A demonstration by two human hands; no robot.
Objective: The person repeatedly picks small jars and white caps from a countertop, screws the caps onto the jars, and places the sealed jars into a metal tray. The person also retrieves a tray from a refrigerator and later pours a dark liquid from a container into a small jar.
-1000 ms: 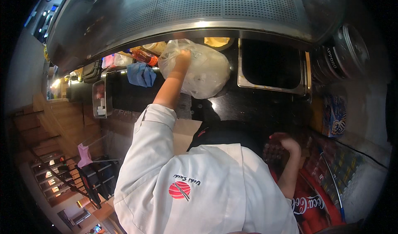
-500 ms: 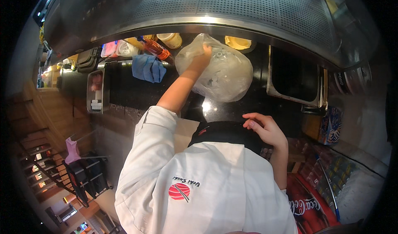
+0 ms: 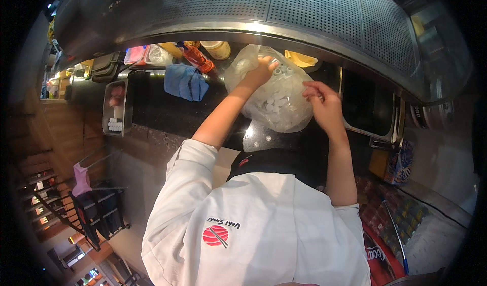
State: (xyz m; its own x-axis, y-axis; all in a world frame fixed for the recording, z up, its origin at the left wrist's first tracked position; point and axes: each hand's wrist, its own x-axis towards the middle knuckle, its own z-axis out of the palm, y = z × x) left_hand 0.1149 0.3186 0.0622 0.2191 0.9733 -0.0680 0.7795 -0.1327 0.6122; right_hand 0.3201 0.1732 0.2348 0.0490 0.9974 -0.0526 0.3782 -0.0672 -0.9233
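A clear plastic bag (image 3: pixel 284 116) bulges on the dark counter in front of me, with several small whitish pieces (image 3: pixel 276 103) inside. My left hand (image 3: pixel 259 73) reaches into the bag's upper part, fingers curled and closed; what they grip is hard to make out. At the bag's right edge, my right hand (image 3: pixel 324 103) has its thumb and fingers bent together on the plastic. Two small pale round bits (image 3: pixel 262 141) lie on the counter just below the bag.
A perforated metal hood (image 3: pixel 314 12) overhangs the counter's far side. Left of the bag are a folded blue cloth (image 3: pixel 185 83), a red bottle (image 3: pixel 199 60), a jar (image 3: pixel 216 49) and a metal tray (image 3: pixel 107 111). A dark rectangular pan (image 3: pixel 368 101) sits to the right.
My right hand has moved up and forward from near my body to the bag's right edge. The left hand has shifted slightly right, and the bag's opening is spread wider.
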